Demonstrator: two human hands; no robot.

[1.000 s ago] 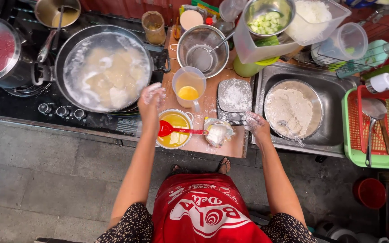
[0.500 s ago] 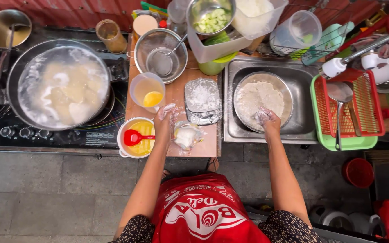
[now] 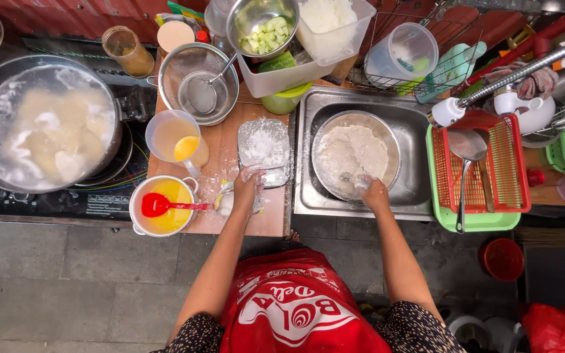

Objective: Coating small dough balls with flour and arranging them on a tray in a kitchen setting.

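My left hand (image 3: pixel 251 185), in a thin clear glove, presses on a small clear bag or wrapper (image 3: pixel 229 201) on the wooden board (image 3: pixel 225 147), just below a flour-dusted tray (image 3: pixel 264 142). At the near rim of a metal bowl of white dough (image 3: pixel 354 151) in the sink (image 3: pixel 305 193), my right hand (image 3: pixel 370 191) closes its fingers on a bit of the dough. A white pot of yellow liquid (image 3: pixel 165 204) with a red ladle (image 3: pixel 156 204) sits left of my left hand.
A big pan of simmering white broth (image 3: pixel 44 124) sits on the stove at left. A jug with yellow liquid (image 3: pixel 176 136), a strainer bowl (image 3: pixel 197 84), a green drying rack with a skimmer (image 3: pixel 479 170) and a tap (image 3: pixel 452 110) surround the work spot.
My right hand moved from the board across to the dough bowl in the sink. My left hand came down onto the bag on the board. The view shifted right.
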